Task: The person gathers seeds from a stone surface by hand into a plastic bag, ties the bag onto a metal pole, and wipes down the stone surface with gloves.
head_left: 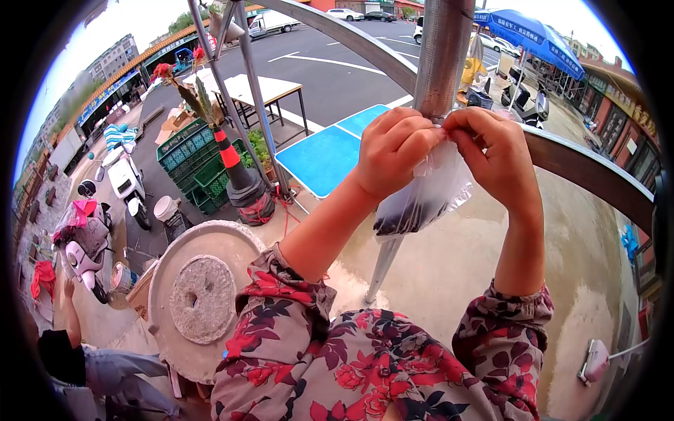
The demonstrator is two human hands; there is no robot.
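A clear plastic bag [428,193] with something dark in its bottom hangs from my two raised hands. My left hand [399,151] is closed, its fingertips pinching the top of the bag. From the other side my right hand [495,151] pinches the bag's gathered neck, thumb and forefinger close to the left fingertips. Both hands are held up directly in front of a metal post [444,56], and the bag hangs before its lower part. What the dark contents are, I cannot tell.
A curved metal rail [590,168] crosses behind the right wrist. A blue folding table [326,154] stands beyond my left forearm. Lower left are a round stone mill [203,298], green crates [193,158], a traffic cone [235,165] and parked scooters [126,179]. Another person [105,372] is at the lower left.
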